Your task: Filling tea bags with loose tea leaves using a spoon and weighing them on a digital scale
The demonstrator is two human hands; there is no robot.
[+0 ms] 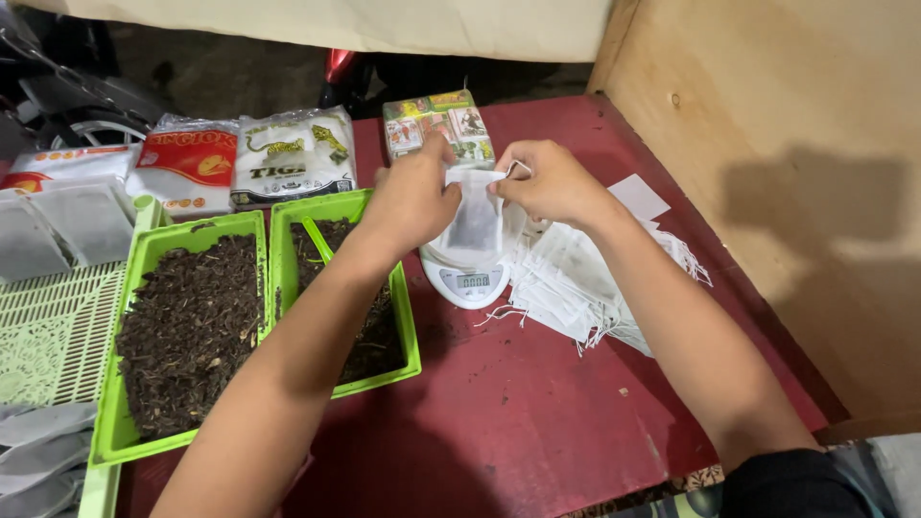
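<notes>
Left hand (414, 197): fingers pinched the left top edge of a small white mesh bag (476, 216). Right hand (549, 182): pinched the bag's right top edge and drawstring. Bag hung between both hands, directly above a white digital scale (467, 278). Stack of empty white bags (585, 283) lay just below the right hand. Green tray (407, 326) of dark dried leaf sat under the left forearm.
</notes>
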